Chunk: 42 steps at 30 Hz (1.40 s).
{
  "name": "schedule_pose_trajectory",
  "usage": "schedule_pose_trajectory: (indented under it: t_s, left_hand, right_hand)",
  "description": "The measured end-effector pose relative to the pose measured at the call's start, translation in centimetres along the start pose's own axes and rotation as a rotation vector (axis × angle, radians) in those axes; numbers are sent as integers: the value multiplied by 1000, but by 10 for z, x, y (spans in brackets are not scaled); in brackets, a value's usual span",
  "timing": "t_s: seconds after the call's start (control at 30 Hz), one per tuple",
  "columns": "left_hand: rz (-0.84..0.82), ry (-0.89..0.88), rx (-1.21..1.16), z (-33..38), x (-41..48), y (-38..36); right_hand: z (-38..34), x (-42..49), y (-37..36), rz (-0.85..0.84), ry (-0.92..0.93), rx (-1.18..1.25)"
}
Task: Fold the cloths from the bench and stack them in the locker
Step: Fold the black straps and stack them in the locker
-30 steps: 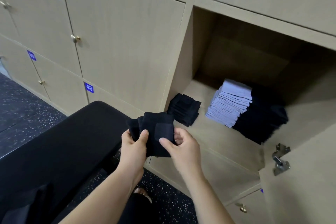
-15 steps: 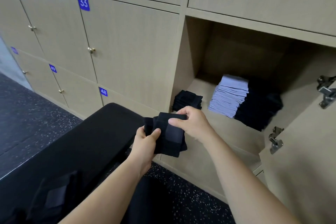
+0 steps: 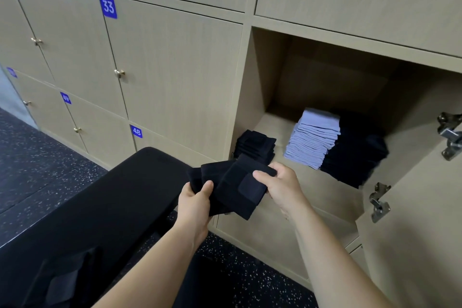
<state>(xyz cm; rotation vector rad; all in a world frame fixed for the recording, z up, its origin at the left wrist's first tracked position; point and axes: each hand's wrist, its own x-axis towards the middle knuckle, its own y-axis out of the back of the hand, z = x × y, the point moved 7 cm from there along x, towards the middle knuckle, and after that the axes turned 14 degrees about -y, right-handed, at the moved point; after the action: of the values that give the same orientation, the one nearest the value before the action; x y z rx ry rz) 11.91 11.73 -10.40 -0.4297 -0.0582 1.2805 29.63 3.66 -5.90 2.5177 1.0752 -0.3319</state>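
Both hands hold a folded black cloth [image 3: 232, 187] just in front of the open locker [image 3: 255, 82]. My left hand [image 3: 197, 201] pinches its left lower edge with the thumb on top. My right hand [image 3: 280, 185] grips its right edge near a sewn patch. Inside the locker, a small stack of black cloths [image 3: 256, 144] sits at the front left, a tall stack of light blue cloths [image 3: 313, 140] in the middle, and a black stack [image 3: 355, 152] to its right. The black bench [image 3: 87, 207] lies below left, with another black cloth [image 3: 62, 285] on its near end.
The open locker door [image 3: 412, 220] with metal hinges [image 3: 378, 204] stands at the right. Closed lockers numbered 33 [image 3: 108, 6] and 48 [image 3: 136, 131] are to the left. Dark speckled floor [image 3: 37, 157] runs beside the bench.
The hands carried the cloth rightward and closer to the locker opening. My right hand shifted from the cloth's top edge to its right side.
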Motion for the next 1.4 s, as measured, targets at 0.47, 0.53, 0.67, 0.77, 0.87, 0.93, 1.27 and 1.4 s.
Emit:
schedule_pose_trajectory:
  t_s: [0.47,0.53,0.67,0.77,0.87,0.93,1.27,1.4]
  left_hand:
    - [31,-47,139,-33,70,16]
    - [26,-44,146,-38,79,17]
    - [7,-38,142,-46,93,14]
    - [2,-44,136,-47,100,12]
    - [-10,-45,127,-48,104,8]
    - [-10,-48,122,-49,106,7]
    - [8,-37,92,-49,103,10]
    - [14,-54,82,-39,99,10]
  right_hand:
    - [-11,120,38,301,-120,406]
    - [-14,133,34,295,-107,410]
    - [-14,155,25,287,-120,424]
    - [-11,166,21,289,-137,439]
    - [-8,173,19,302,-145,416]
    - [-6,174,18,320,-145,384]
    - [-2,172,29,572,-111,-196]
    - [-6,155,32,637,-98,-252]
